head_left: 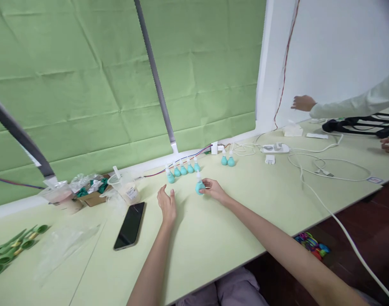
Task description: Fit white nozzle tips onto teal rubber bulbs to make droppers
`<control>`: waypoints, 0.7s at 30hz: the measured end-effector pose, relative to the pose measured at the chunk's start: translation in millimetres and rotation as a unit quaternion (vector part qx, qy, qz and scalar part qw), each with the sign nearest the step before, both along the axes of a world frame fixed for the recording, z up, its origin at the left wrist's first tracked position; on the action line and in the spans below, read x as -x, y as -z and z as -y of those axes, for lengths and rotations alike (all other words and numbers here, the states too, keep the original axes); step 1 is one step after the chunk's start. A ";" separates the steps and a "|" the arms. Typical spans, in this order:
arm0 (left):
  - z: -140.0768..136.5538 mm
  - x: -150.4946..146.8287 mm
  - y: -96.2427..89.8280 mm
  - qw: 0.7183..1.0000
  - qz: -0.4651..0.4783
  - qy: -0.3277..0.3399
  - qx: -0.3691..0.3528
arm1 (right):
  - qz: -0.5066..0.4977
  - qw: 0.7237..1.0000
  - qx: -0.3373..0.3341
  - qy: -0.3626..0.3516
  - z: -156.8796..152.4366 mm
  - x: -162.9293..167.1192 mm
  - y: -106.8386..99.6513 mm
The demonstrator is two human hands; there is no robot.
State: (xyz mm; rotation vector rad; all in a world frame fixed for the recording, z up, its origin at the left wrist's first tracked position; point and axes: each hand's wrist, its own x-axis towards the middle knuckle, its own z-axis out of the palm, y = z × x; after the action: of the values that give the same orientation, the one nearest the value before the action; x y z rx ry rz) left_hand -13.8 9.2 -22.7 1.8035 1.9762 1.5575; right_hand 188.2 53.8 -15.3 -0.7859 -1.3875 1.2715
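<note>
My right hand (214,189) grips a teal bulb syringe (200,187) from its right side; the bulb is upright with its pale, translucent tip pointing up. My left hand (167,204) is held over the table to the left, fingers apart and nothing in it. Just beyond it, several matching bulb syringes (183,170) stand in a row near the wall, the leftmost one (171,177) closest to my left fingertips. Two more teal bulb syringes (231,161) stand side by side farther right.
Left of my hands lie a black phone (129,226), a plastic cup (126,187), a small cardboard box (94,197) and green spoon-like pieces (14,250). A power strip (275,148) and white cables lie right. Another person's hand (303,103) reaches in at far right.
</note>
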 end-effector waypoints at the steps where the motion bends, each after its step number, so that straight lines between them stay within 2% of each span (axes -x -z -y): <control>1: 0.6 -0.6 -0.4 1.000 -0.002 0.002 0.006 | -0.005 1.000 0.003 -0.007 -0.3 0.1 -0.2; 9: -0.4 1.7 0.7 0.999 -0.013 0.008 0.028 | 0.015 1.000 -0.018 0.004 -5.0 -0.3 12.6; 12: -1.3 4.6 1.5 0.999 -0.008 -0.004 0.034 | 0.066 0.996 -0.058 0.005 -11.1 4.2 18.6; 16: -3.6 9.3 2.1 0.999 0.007 -0.020 0.042 | 0.180 0.970 -0.134 0.094 -38.7 24.8 22.8; 21: -7.1 14.9 2.7 0.998 0.014 -0.029 0.047 | 0.260 0.941 -0.119 0.184 -84.4 64.9 19.2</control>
State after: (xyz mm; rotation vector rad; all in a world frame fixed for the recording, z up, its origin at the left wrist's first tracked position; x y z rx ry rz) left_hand -28.8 16.3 -25.4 1.6944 2.0707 1.4689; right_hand 123.4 138.3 -34.5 -1.1985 -1.6695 0.6087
